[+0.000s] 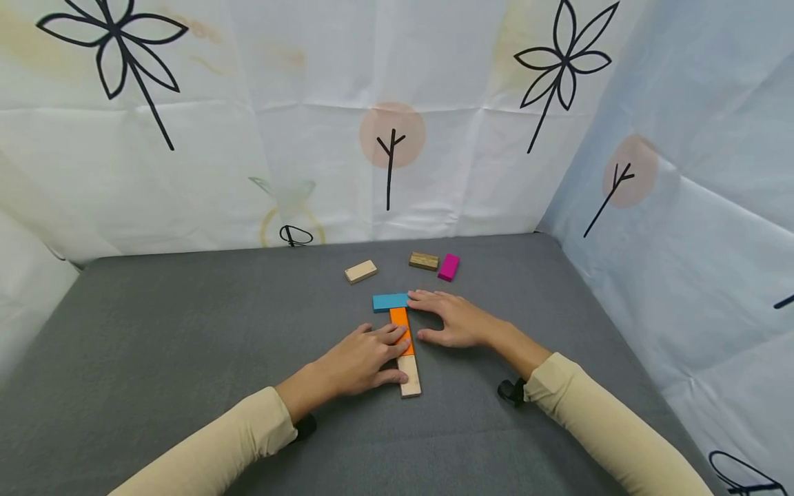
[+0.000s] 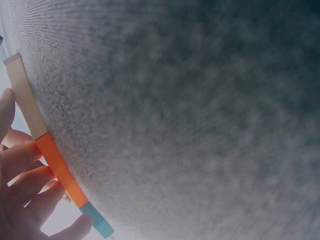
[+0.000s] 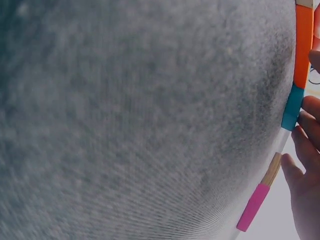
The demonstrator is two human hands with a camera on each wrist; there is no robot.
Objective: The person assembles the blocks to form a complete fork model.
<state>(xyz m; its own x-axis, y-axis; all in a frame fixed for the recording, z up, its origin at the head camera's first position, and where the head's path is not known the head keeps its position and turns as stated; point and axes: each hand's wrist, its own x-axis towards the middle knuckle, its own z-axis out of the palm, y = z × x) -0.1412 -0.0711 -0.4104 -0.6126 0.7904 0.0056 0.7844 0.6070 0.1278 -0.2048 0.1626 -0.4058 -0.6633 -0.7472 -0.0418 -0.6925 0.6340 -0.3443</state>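
Note:
Three blocks form a T on the grey cloth. A blue block [image 1: 388, 302] lies crosswise at the far end, an orange block [image 1: 400, 317] runs from it toward me, and a light wooden block [image 1: 409, 375] continues that line. My left hand [image 1: 366, 359] rests over the stem, its fingers on the orange block and its thumb at the light one. Fingertips of my right hand [image 1: 455, 320] touch the right end of the blue block, with the thumb apart below. In the left wrist view, the left fingers lie along the orange block [image 2: 61, 169].
Behind the T lie another light wooden block [image 1: 361, 271], a dark brown wooden block [image 1: 424, 260] and a magenta block [image 1: 449, 267]. White printed fabric walls [image 1: 459, 172] stand at the back and right of the grey surface [image 1: 186, 331].

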